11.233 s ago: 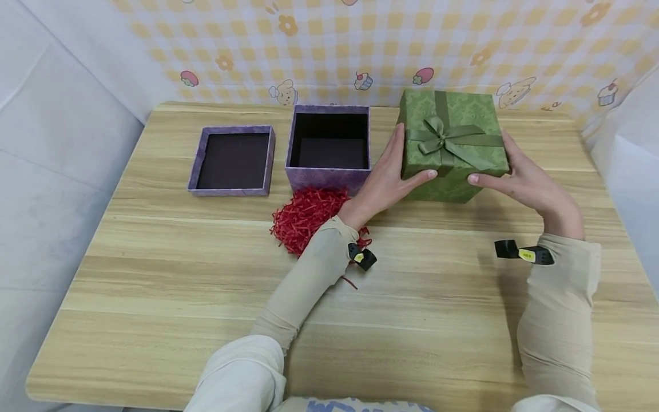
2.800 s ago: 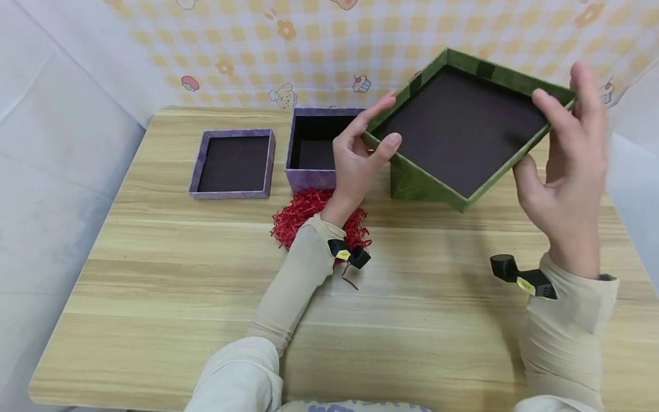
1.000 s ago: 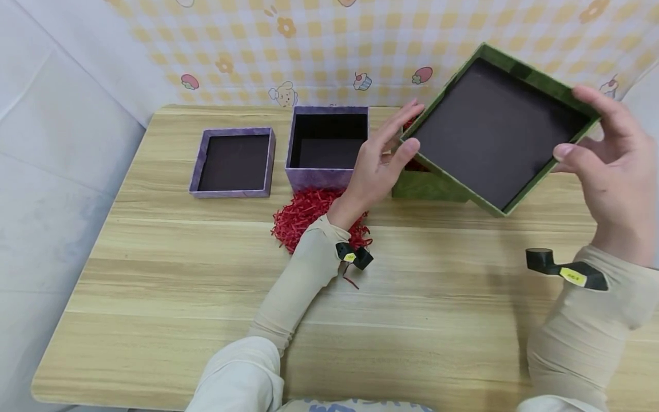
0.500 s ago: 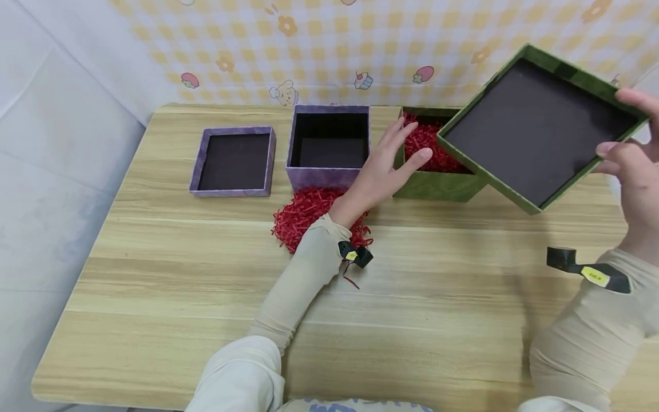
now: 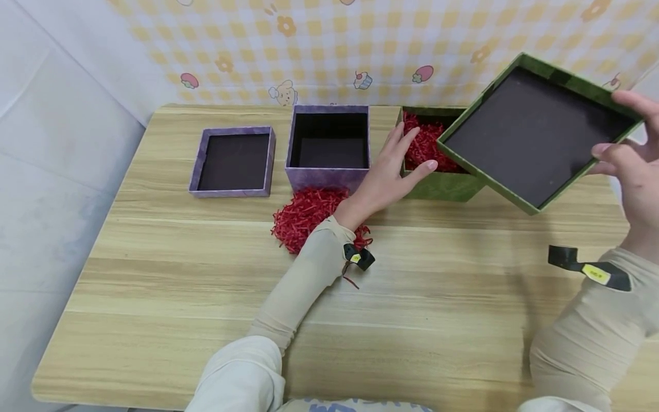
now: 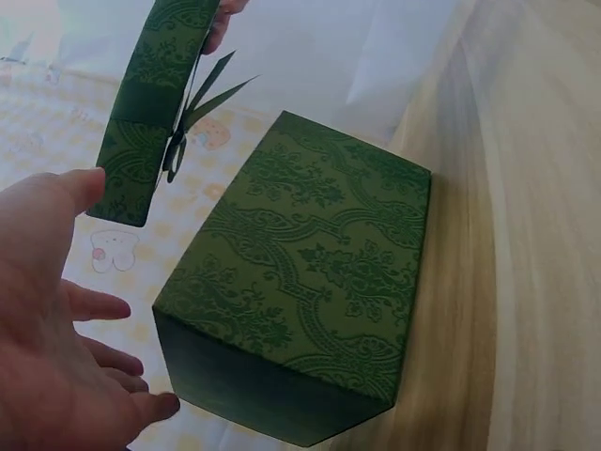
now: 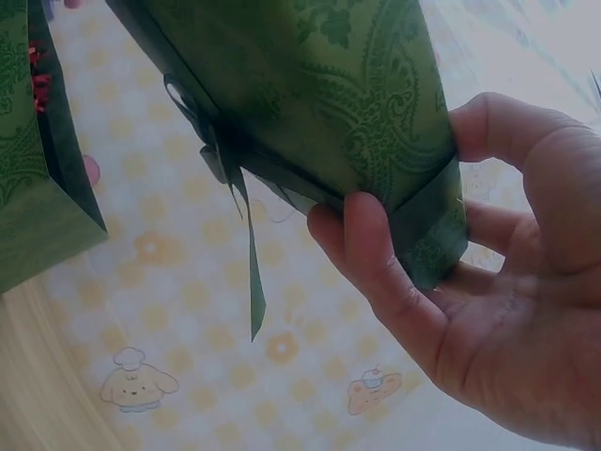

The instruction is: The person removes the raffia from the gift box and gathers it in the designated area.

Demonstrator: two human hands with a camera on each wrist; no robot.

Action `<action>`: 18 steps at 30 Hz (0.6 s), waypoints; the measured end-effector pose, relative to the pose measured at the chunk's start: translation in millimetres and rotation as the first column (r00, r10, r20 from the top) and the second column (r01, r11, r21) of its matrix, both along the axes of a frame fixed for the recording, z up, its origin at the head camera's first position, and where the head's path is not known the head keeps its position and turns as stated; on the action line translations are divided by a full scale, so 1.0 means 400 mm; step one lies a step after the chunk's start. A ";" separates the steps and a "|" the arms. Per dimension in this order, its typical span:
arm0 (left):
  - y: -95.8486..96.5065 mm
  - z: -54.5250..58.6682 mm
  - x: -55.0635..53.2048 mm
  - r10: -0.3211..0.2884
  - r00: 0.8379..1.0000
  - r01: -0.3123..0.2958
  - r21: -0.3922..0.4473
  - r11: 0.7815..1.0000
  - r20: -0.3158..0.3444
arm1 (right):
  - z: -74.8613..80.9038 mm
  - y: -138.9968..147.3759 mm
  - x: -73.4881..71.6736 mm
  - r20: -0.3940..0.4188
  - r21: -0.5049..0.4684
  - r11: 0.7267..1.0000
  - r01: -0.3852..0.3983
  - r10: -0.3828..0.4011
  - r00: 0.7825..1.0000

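- One square lid of patterned green board with a dark lining (image 5: pixel 540 131): held aloft and tilted at the right end of the worktop, lined inside towards the person, partly across the mouth of the box below.
- One green ribbon bow (image 7: pixel 223 160): on the lid's outer face, tails hanging, seen from the right wrist.
- One right hand (image 5: pixel 638 180): its grip closed firmly on the lid's right-hand corner, thumb and fingers on either side of the rim.
- One deep box of patterned green board (image 5: pixel 437 187): upright on the worktop near the back edge, uncovered.
- One fill of shredded red paper (image 5: pixel 426 143): inside the green box.
- One left hand (image 5: pixel 387 176): its grip loose, fingers spread, holding nothing, at the green box's left side; whether the fingertips touch it, I cannot tell.
- One deep purple box with a black interior (image 5: pixel 326 176): upright, just left of the green one.
- One shallow purple lid (image 5: pixel 237 163): inside upward, left of the purple box.
- One loose heap of shredded red paper (image 5: pixel 304 220): before the purple box, partly beneath the left forearm.
- One pale wood-grain worktop (image 5: pixel 180 320).
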State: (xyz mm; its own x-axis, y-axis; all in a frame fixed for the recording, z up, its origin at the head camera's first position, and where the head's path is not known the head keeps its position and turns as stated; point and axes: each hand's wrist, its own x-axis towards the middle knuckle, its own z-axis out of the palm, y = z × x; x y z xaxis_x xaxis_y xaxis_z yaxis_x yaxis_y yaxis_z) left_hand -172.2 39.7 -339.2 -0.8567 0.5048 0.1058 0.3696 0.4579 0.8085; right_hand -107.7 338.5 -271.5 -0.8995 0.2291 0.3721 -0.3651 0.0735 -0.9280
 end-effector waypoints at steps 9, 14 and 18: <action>0.013 -0.037 0.003 0.018 0.995 -0.002 -0.162 0.987 0.099 | -0.002 0.012 0.007 0.026 0.141 0.989 0.052 -0.057 0.998; 0.019 -0.045 0.007 0.038 0.994 -0.017 -0.201 0.979 0.099 | -0.004 0.015 0.010 0.048 0.221 0.971 0.088 -0.101 0.994; 0.017 -0.044 0.007 0.044 0.994 -0.023 -0.199 0.980 0.103 | -0.005 0.019 0.009 0.059 0.298 0.945 0.132 -0.157 0.986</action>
State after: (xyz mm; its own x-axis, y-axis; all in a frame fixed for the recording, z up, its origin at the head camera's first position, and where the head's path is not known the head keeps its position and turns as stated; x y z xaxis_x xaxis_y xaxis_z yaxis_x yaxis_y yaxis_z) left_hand -169.3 46.5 -356.9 -0.8744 0.4776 -0.0858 0.2681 0.6228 0.7350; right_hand -104.0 346.2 -273.4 -0.8947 0.2511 0.3694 -0.2549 0.3920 -0.8839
